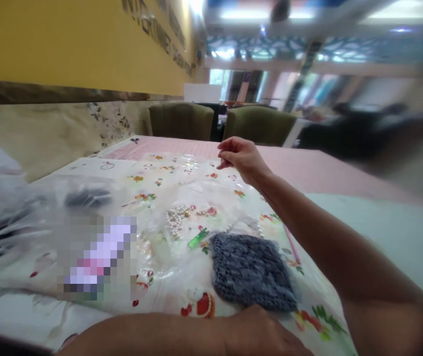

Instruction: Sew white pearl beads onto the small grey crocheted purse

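Observation:
A dark grey crocheted piece (252,269) lies on the flowered plastic cover near the front. Against its lower edge rests my left hand (261,329), back upward, its fingers hidden from view. My right hand (239,155) is raised beyond the crochet, over the far part of the cover, with its fingers drawn together; anything between them is too small to make out. Behind and left of the crochet sit white pearl beads (176,220) in clear plastic and a small green item (198,238). A thin pink stick (292,244) lies to the right of the crochet.
Clear plastic bags (0,198) are heaped at the left, beside a blurred lavender object (104,252). Small black scissors (134,141) and a thin ring (107,166) lie toward the far left. Green chairs (182,121) stand beyond the pink tabletop (293,165).

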